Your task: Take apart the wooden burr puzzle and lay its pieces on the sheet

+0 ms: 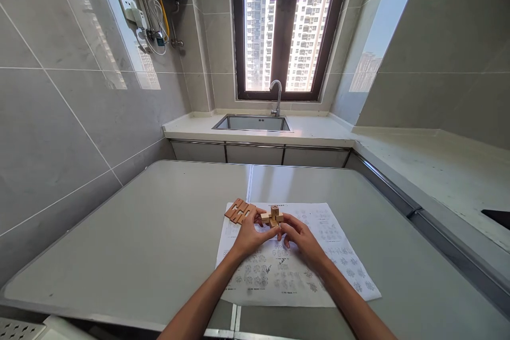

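A small wooden burr puzzle (274, 217), made of pale interlocking blocks with one piece standing up, is held between my two hands just above a printed sheet. My left hand (255, 234) grips its left and lower side with thumb and fingers. On the right side, the fingers of my right hand (298, 234) close on the same puzzle. Beyond my left hand lie flat brown wooden pieces with cut-outs (239, 210), partly covered by that hand. Under both hands spreads the white paper sheet (290, 292), printed with rows of puzzle diagrams and some handwritten marks.
The sheet rests on a grey folding table (159, 244) with a seam down its middle. Behind it are a white counter (314, 126), a sink (255, 123) and a faucet (277, 96) below a window. Another counter (446, 170) runs along the right.
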Tool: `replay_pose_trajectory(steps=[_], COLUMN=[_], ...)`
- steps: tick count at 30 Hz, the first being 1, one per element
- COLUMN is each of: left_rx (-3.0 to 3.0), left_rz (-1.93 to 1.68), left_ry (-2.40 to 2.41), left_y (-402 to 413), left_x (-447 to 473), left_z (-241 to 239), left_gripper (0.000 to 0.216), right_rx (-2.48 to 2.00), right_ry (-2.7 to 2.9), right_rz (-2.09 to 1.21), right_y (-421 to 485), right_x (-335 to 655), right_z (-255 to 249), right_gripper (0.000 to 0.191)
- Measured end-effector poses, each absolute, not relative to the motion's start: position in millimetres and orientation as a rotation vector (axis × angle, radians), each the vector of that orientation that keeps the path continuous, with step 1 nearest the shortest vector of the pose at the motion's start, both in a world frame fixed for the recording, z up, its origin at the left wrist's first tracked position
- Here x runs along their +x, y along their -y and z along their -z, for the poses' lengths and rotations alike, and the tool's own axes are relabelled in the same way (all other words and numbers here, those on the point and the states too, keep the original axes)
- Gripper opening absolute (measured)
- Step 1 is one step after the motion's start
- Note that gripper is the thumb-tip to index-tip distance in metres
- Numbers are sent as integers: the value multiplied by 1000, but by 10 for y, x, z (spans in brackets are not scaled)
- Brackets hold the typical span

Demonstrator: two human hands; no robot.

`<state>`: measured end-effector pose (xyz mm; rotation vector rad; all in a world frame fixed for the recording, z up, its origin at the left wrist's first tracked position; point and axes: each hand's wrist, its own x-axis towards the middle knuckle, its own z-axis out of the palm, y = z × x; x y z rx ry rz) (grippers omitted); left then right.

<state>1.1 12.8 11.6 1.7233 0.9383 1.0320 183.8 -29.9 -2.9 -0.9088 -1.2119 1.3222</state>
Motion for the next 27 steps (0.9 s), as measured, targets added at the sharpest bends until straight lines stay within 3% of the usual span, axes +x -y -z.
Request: replay_pose_trajectory(steps=[18, 27], left_rx=[2258, 2519], left_rz=[-854, -995], left_ry=[-968, -1117], left_y=[-49, -107], left_x=[3, 1], left_z=[-86, 61], left_gripper=[50, 48], right_rx=[-1005, -931], right_ry=[1136, 1006], right_rz=[-1161, -1237], right_y=[315, 251], right_x=[1888, 1868], right_z=[21, 99], right_gripper=[42, 43])
